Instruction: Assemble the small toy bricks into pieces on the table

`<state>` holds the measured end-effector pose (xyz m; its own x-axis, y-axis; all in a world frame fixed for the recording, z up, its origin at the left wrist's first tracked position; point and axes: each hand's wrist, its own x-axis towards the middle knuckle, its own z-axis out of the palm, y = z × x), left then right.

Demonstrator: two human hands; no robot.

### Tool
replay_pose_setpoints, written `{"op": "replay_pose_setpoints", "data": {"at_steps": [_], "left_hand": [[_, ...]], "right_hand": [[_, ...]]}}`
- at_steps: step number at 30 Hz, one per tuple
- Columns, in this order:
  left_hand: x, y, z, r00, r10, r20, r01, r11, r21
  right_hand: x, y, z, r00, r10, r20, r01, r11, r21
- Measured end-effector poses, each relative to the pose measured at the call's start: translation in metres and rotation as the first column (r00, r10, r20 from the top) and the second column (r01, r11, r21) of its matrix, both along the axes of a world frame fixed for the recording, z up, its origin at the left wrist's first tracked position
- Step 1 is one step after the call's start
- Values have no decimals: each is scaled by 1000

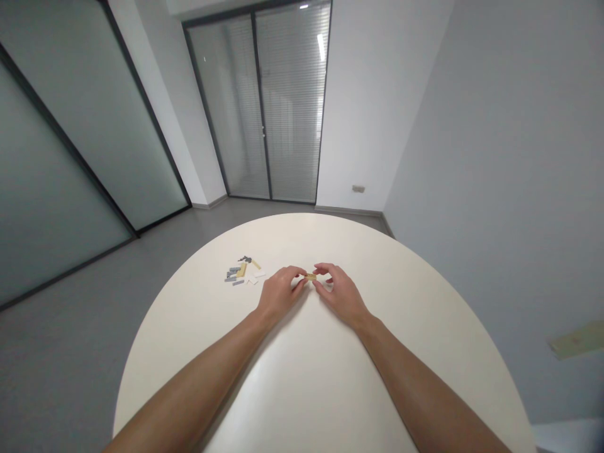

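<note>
A small tan piece [310,276] is held between both hands over the middle of the round white table. My left hand [283,290] pinches its left end between thumb and fingertips. On the other side, my right hand [340,292] has its thumb and index finger curved around the right end. Left of my hands lies a loose group of small parts: a tan block [241,270], several grey pieces [230,279], dark pieces [247,258] and white pieces [252,281].
The round white table [302,377] fills the lower middle. Beyond it stand a glass door with blinds [292,113], frosted panels [94,113] at the left, and a pale wall with a socket [358,189].
</note>
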<state>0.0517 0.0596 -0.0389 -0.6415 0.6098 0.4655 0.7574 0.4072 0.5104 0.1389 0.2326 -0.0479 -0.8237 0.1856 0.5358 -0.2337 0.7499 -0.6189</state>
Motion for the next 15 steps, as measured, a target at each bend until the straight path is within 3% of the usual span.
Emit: {"op": "replay_pose_setpoints", "data": {"at_steps": [15], "left_hand": [[1, -1, 1, 999, -7, -42, 7, 1000, 5]], "right_hand": [[-2, 2, -2, 999, 17, -28, -17, 1000, 5]]}}
